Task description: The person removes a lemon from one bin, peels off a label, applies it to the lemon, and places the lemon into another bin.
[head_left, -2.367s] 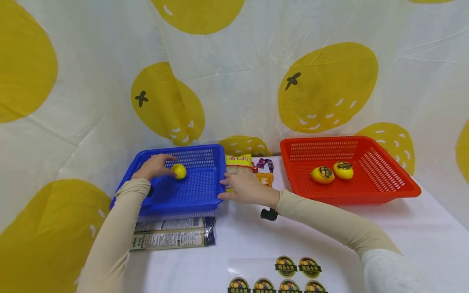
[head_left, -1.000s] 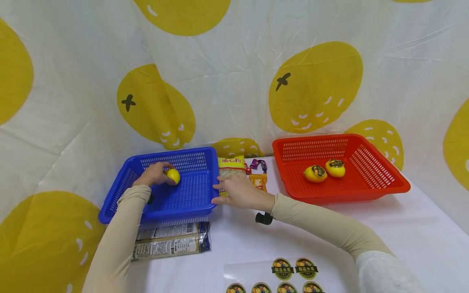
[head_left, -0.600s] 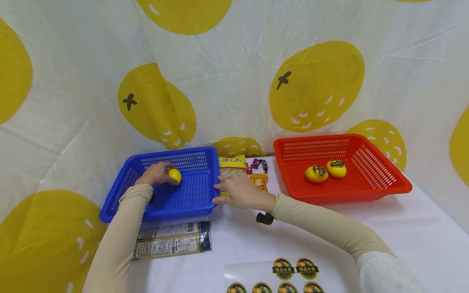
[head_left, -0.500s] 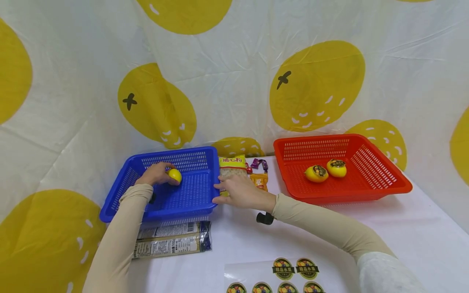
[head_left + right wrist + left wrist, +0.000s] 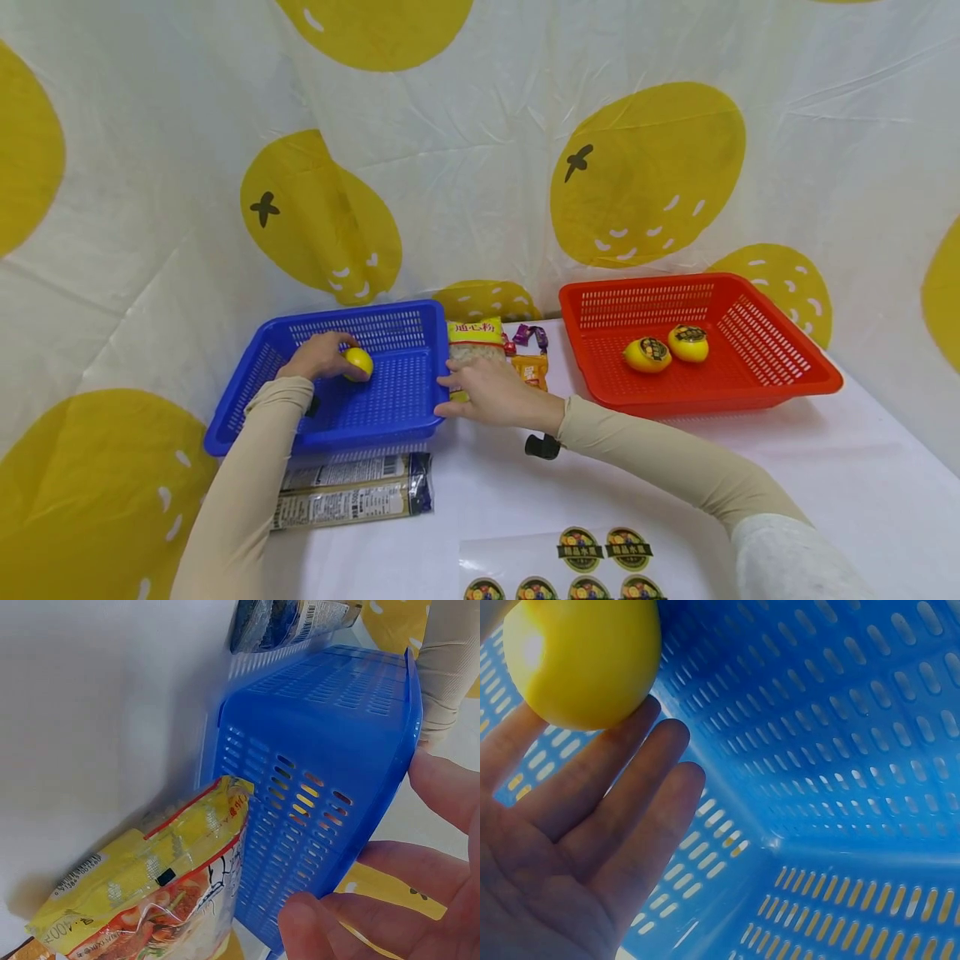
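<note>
Inside the blue basket, my left hand holds a plain yellow lemon between thumb and fingers. In the left wrist view, the lemon fills the upper left corner, with the fingertips against its underside and the thumb mostly out of frame. My right hand has its fingers spread at the basket's right rim. Up close in the right wrist view, the thumb and fingertips of the right hand touch the rim of the blue basket.
A red basket at the right holds two lemons bearing dark round stickers. Yellow-topped food packet, orange packet and small wrapped sweets lie between the baskets. Long packages and a sticker sheet are nearer.
Earliest, the lemon sat at my left fingertips; since then my fingers have closed round it and it has turned slightly. My right hand has stayed at the basket rim.
</note>
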`<control>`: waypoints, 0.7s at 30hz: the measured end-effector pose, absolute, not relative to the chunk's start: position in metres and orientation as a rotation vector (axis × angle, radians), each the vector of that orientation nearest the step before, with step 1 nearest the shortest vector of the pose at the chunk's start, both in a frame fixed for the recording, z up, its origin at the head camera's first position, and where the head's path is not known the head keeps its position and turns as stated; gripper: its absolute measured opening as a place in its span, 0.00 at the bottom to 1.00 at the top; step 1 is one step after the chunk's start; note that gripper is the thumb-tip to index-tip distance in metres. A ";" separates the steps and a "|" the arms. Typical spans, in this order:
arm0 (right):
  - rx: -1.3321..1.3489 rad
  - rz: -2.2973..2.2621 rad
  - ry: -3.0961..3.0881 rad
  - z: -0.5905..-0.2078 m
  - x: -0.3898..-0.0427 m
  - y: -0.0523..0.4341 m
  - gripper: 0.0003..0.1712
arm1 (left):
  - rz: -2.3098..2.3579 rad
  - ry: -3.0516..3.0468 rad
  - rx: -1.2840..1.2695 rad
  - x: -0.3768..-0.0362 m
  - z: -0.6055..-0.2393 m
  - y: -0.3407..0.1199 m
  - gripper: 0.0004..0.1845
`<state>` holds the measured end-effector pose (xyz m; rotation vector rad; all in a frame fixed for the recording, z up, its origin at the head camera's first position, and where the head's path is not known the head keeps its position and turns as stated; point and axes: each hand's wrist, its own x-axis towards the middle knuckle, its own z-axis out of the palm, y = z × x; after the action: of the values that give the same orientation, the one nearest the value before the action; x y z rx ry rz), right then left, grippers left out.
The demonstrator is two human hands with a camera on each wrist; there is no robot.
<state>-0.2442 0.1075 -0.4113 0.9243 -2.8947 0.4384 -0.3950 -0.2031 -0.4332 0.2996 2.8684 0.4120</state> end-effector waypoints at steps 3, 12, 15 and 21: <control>0.909 0.433 -2.902 -0.412 -0.245 0.107 0.34 | 0.392 2.878 0.327 -0.395 -0.433 -0.204 0.43; 0.895 0.421 -2.897 -0.416 -0.245 0.108 0.34 | 0.371 2.932 0.416 -0.393 -0.431 -0.202 0.42; 0.891 0.394 -2.899 -0.416 -0.244 0.108 0.34 | 0.400 2.956 0.461 -0.389 -0.425 -0.200 0.42; 0.913 0.361 -2.874 -0.418 -0.241 0.110 0.34 | 0.452 2.990 0.566 -0.380 -0.414 -0.193 0.42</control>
<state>-0.2415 0.1103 -0.4177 0.9131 -2.8744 0.3611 -0.3802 -0.1931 -0.4141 0.5657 2.9901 0.4516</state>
